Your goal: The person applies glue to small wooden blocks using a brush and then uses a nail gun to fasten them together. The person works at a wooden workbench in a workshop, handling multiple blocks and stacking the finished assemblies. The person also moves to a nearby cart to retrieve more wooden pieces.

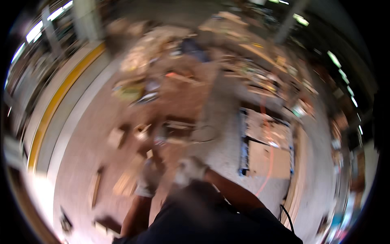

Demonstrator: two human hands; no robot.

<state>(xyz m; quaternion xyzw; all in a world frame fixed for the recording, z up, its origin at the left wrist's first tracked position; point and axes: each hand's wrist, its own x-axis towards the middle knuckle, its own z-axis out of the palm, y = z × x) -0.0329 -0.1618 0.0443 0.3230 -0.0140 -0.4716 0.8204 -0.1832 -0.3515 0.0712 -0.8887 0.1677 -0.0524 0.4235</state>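
Observation:
The whole picture is smeared by motion. My left hand [148, 179], in a pale glove, is low in front of me, its fingers pointing away from me. At its fingertips a small pale wood piece [149, 153] appears to be held. Beside it, to the right, my right hand [190, 171] is also gloved and looks curled in front of my dark shirt. Its fingers are too blurred to make out, and I cannot tell whether it holds anything. Pale boards [125, 183] lie on the brown floor left of my left hand.
Wood blocks [117, 137] and a dark-edged frame-like object [178, 126] lie ahead. To the right is a cardboard-covered pallet [269, 160] with an orange cord [271, 162] across it. A yellow-edged ledge [61, 97] runs along the left; piled debris [154, 44] lies far ahead.

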